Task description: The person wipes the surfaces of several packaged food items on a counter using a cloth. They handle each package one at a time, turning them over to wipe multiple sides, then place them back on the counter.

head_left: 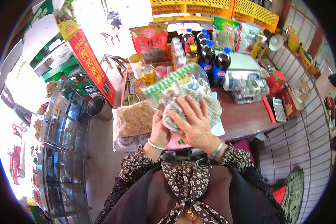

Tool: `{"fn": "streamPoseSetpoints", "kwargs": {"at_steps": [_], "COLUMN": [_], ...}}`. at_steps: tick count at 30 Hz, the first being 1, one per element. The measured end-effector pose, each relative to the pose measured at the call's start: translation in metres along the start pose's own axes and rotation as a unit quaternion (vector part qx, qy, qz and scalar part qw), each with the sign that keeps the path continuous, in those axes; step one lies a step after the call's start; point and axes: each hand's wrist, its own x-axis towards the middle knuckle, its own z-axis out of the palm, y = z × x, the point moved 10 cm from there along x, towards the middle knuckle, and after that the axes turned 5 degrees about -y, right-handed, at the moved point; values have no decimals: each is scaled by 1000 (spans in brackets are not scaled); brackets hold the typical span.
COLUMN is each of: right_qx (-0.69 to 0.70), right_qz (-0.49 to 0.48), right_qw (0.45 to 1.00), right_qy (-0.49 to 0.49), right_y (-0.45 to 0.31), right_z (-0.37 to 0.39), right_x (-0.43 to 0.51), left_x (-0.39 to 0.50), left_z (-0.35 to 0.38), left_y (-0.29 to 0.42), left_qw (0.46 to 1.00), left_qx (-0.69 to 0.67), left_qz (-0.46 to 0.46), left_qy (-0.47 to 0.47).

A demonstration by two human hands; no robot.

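Note:
My right hand (194,124) lies spread over a grey-white cloth (215,109), its fingers pressed on the fabric. Beneath and behind the cloth is a clear plastic bag (200,77) with a green-and-white checked band. Close beside it, my left hand (160,127) has its fingers curled at the bag's lower left edge; the bag and cloth hide part of the grip. Just left of my hands a clear bag of light brown dried flakes (134,117) rests on a plastic box (120,145) at the table's near edge.
Behind stand cola bottles (221,65), a yellow can (148,75) and a red snack pouch (149,42). An egg carton (247,86) and a calculator (279,109) lie on the right of the brown table (240,117). A metal bin (99,107) and glass display case (67,168) are at left.

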Motion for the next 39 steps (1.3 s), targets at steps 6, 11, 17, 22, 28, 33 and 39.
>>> {"fn": "streamPoseSetpoints", "kwargs": {"at_steps": [6,11,17,22,28,33,39], "right_qx": [-3,105,207,253,295,254,69], "right_qz": [59,177,212,246,316,215,71], "right_qw": [998,976,953,932,876,915,994], "right_qy": [-25,64,64,83,214,228,45], "right_y": [30,91,120,133,162,130,44], "right_z": [10,5,13,4,-22,-36,-3], "right_x": [0,-13,-32,-45,-74,-60,-37], "left_x": [-8,-15,-12,-10,4,4,3], "left_z": [-22,-44,-47,-42,-37,-39,-25], "left_y": [0,0,-4,-9,10,13,-2], "left_qw": [998,991,990,990,993,989,989], "left_qx": [2,33,0,-24,-55,-14,-34], "left_qz": [29,0,-19,-44,-3,16,10], "left_qy": [60,132,140,134,107,147,143]}}
